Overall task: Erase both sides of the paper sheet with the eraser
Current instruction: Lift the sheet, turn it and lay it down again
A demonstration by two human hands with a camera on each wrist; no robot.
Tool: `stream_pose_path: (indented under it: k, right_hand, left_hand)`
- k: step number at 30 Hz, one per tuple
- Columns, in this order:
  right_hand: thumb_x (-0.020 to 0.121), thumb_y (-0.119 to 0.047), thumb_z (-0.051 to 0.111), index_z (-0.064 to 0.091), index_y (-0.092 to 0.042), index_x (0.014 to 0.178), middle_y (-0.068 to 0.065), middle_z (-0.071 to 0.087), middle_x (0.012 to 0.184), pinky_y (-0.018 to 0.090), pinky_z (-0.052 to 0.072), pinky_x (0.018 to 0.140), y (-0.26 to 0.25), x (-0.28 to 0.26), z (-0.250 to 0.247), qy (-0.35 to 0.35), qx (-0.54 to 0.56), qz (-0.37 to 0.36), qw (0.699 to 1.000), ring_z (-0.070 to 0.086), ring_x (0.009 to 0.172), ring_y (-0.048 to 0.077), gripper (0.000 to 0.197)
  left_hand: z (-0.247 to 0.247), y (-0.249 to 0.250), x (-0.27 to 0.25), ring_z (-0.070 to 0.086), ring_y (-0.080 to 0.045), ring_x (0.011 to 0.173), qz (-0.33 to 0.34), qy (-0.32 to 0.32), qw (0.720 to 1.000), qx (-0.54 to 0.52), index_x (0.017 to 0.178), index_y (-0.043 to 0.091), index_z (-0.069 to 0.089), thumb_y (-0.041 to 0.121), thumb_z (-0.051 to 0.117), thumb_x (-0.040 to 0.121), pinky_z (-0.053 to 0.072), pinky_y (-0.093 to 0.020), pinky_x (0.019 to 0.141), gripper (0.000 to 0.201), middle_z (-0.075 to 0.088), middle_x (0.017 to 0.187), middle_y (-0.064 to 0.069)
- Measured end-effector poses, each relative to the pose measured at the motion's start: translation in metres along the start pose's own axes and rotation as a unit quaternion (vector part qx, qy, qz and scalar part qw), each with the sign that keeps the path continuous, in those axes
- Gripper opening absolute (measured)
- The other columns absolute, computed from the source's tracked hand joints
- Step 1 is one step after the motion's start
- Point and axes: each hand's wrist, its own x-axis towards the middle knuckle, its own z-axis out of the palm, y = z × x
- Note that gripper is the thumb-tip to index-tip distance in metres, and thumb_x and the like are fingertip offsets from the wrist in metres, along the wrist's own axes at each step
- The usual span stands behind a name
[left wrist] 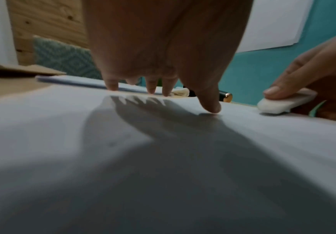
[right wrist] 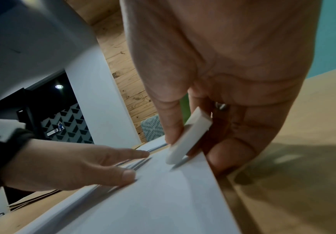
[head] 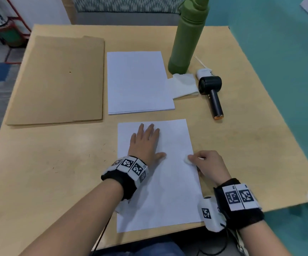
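Forearms with tagged wristbands lower frame; paper sheet (head: 160,182) lower centre on table (head: 57,163). Erasing of upward face under way, judged; next needs steady strokes, later a flip. Left hand (head: 145,145) flat, fingers spread, pressing sheet mid-frame. Right hand (head: 207,164) at sheet's right edge, thumb and fingers pinching white eraser (head: 187,160); eraser's end touching paper. Green bottle (head: 186,37), paper stack (head: 138,82) upper centre.
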Motion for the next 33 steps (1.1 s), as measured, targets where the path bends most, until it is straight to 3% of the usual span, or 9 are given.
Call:
stream_pose_path:
  k: [4, 6, 10, 13, 18, 21, 24, 28, 33]
  right_hand:
    - [0.086, -0.025, 0.06, 0.067, -0.009, 0.082, -0.001, 0.059, 0.081, 0.015, 0.031, 0.055, -0.009, 0.0, -0.003, 0.009, -0.07, -0.015, 0.997, 0.049, 0.071, 0.007, 0.018]
    - [0.086, -0.025, 0.059, 0.067, -0.01, 0.084, -0.001, 0.057, 0.085, 0.02, 0.03, 0.06, -0.018, 0.006, -0.004, 0.036, -0.095, -0.038, 0.994, 0.048, 0.076, 0.009, 0.017]
    - [0.083, -0.016, 0.062, 0.064, -0.008, 0.082, 0.0, 0.06, 0.068, 0.022, 0.048, 0.054, -0.051, 0.027, 0.001, -0.003, -0.027, -0.056, 0.998, 0.055, 0.056, 0.014, 0.009]
    - [0.084, -0.013, 0.06, 0.066, -0.005, 0.091, 0.008, 0.065, 0.083, 0.028, 0.048, 0.075, -0.069, 0.05, 0.012, -0.017, -0.083, -0.098, 0.992, 0.056, 0.07, 0.019, 0.013]
    - [0.087, -0.013, 0.057, 0.065, -0.001, 0.101, 0.017, 0.066, 0.106, 0.027, 0.042, 0.086, -0.08, 0.072, 0.026, -0.02, -0.132, -0.147, 0.98, 0.06, 0.095, 0.029, 0.02]
    - [0.088, -0.013, 0.056, 0.066, -0.003, 0.1, 0.015, 0.065, 0.106, 0.017, 0.031, 0.076, -0.07, 0.067, 0.024, -0.058, -0.196, -0.173, 0.964, 0.058, 0.102, 0.027, 0.019]
    - [0.087, -0.011, 0.055, 0.067, -0.002, 0.096, 0.017, 0.064, 0.1, 0.016, 0.028, 0.069, -0.069, 0.067, 0.02, -0.095, -0.236, -0.185, 0.949, 0.058, 0.097, 0.029, 0.017]
    - [0.088, -0.012, 0.053, 0.066, -0.003, 0.098, 0.018, 0.062, 0.101, 0.023, 0.034, 0.078, -0.081, 0.081, 0.029, -0.067, -0.239, -0.206, 0.947, 0.057, 0.097, 0.029, 0.018]
    - [0.088, -0.01, 0.053, 0.067, -0.002, 0.095, 0.016, 0.063, 0.098, 0.017, 0.026, 0.068, -0.065, 0.064, 0.023, -0.116, -0.267, -0.217, 0.932, 0.058, 0.093, 0.028, 0.017]
  left_hand:
    - [0.004, 0.002, 0.014, -0.013, -0.028, 0.145, 0.007, -0.038, 0.999, 0.005, 0.15, 0.03, -0.002, 0.053, 0.053, 0.088, -0.001, -0.049, 0.115, 0.086, -0.013, 0.158, 0.001]
    - [0.001, 0.004, 0.017, -0.013, -0.03, 0.145, 0.007, -0.054, 0.998, 0.011, 0.15, 0.034, -0.001, 0.053, 0.055, 0.087, 0.0, -0.051, 0.115, 0.086, -0.015, 0.158, 0.0]
    - [-0.001, 0.008, 0.021, -0.015, -0.029, 0.144, -0.009, -0.068, 0.998, 0.0, 0.149, 0.038, 0.002, 0.053, 0.061, 0.082, 0.0, -0.057, 0.113, 0.09, -0.016, 0.158, 0.001]
    - [0.0, 0.011, 0.021, -0.011, -0.024, 0.145, -0.024, -0.044, 0.999, -0.019, 0.148, 0.039, 0.012, 0.055, 0.064, 0.079, 0.002, -0.063, 0.11, 0.087, -0.007, 0.159, 0.003]
    - [0.001, 0.014, 0.024, -0.011, -0.022, 0.145, -0.037, -0.032, 0.998, -0.033, 0.148, 0.037, 0.011, 0.055, 0.062, 0.08, 0.0, -0.066, 0.108, 0.087, -0.006, 0.159, 0.004]
    - [0.002, 0.014, 0.027, -0.016, -0.023, 0.145, -0.045, -0.051, 0.997, -0.035, 0.15, 0.032, 0.0, 0.055, 0.061, 0.081, -0.003, -0.066, 0.108, 0.095, -0.016, 0.158, 0.005]
    - [0.003, 0.014, 0.029, -0.018, -0.023, 0.144, -0.046, -0.063, 0.996, -0.033, 0.15, 0.031, -0.005, 0.056, 0.06, 0.082, -0.003, -0.067, 0.107, 0.097, -0.021, 0.156, 0.005]
    - [0.004, 0.014, 0.03, -0.019, -0.024, 0.144, -0.049, -0.069, 0.996, -0.031, 0.149, 0.031, -0.009, 0.056, 0.06, 0.082, -0.003, -0.067, 0.107, 0.099, -0.024, 0.156, 0.005]
    - [0.004, 0.014, 0.03, -0.02, -0.024, 0.144, -0.049, -0.076, 0.995, -0.032, 0.149, 0.031, -0.01, 0.057, 0.059, 0.082, -0.003, -0.067, 0.107, 0.1, -0.025, 0.155, 0.005]
